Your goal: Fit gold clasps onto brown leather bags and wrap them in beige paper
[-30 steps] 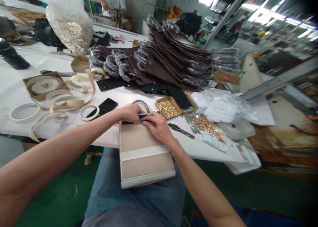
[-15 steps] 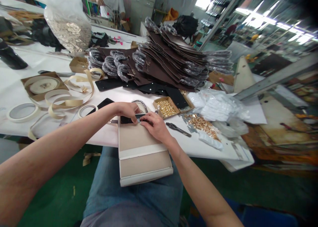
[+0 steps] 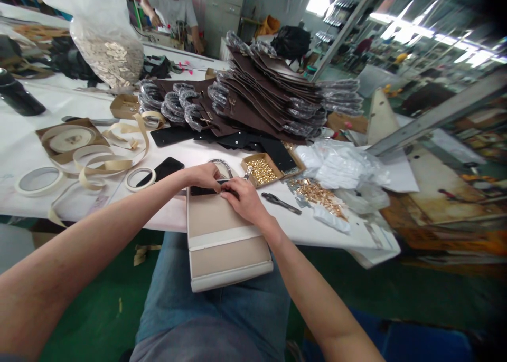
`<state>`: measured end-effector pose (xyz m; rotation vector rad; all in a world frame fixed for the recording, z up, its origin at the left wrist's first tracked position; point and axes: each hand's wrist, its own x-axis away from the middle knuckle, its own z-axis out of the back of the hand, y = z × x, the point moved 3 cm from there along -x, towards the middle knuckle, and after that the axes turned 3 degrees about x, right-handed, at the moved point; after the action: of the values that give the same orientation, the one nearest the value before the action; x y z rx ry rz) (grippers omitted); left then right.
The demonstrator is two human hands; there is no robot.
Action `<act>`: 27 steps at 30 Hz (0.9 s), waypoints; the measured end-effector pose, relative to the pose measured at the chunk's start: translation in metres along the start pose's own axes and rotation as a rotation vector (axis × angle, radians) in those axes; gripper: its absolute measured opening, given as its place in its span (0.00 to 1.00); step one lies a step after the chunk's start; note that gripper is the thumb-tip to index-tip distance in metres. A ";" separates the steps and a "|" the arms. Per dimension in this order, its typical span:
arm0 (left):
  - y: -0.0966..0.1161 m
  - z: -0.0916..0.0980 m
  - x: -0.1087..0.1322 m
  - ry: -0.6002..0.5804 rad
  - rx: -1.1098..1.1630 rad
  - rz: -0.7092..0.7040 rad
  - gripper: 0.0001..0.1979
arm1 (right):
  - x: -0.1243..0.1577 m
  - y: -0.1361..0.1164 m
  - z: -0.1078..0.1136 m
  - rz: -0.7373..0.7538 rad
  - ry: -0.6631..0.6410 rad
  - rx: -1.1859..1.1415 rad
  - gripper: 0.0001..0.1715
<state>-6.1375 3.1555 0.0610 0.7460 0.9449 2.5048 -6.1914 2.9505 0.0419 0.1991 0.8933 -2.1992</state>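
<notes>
Beige bag (image 3: 227,240), where does it lie?

— Its lower end rests on the person's lap (image 3: 222,309), and its upper edge leans on the near edge of the white tabletop (image 3: 24,140). A white band runs across its face.

And the hands?

— Both meet at the bag's upper edge, over a black strip (image 3: 200,191) that lies along it. The left hand (image 3: 204,176) has its fingers curled together, pinching the strip near its middle. The right hand (image 3: 246,199) touches the left one, with thumb and forefinger closed on the strip's right end and the other fingers folded down against the bag.

Any gap between the fingers?

— None that shows; both sets are clamped tight.

What lies around them?

— A small box of gold rivets (image 3: 261,171) just beyond the right hand, a dark hand tool (image 3: 280,202) beside it, and a black phone (image 3: 163,170) near the left wrist.
</notes>
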 end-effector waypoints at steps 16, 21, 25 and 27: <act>0.000 0.002 0.009 -0.074 0.036 -0.115 0.10 | 0.105 0.104 0.080 -0.412 0.070 0.349 0.20; -0.003 -0.001 0.009 -0.072 0.065 -0.086 0.10 | 0.095 0.080 0.101 -0.428 0.412 -0.024 0.21; -0.003 -0.001 0.007 -0.095 0.093 -0.070 0.12 | 0.048 0.024 0.114 -0.288 0.647 -0.656 0.25; -0.003 -0.001 0.005 -0.089 0.087 -0.064 0.12 | 0.014 -0.002 0.103 -0.247 0.563 -0.796 0.33</act>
<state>-6.1416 3.1594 0.0602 0.8331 1.0358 2.3675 -6.1898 2.8764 0.1145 0.3339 2.1192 -1.8339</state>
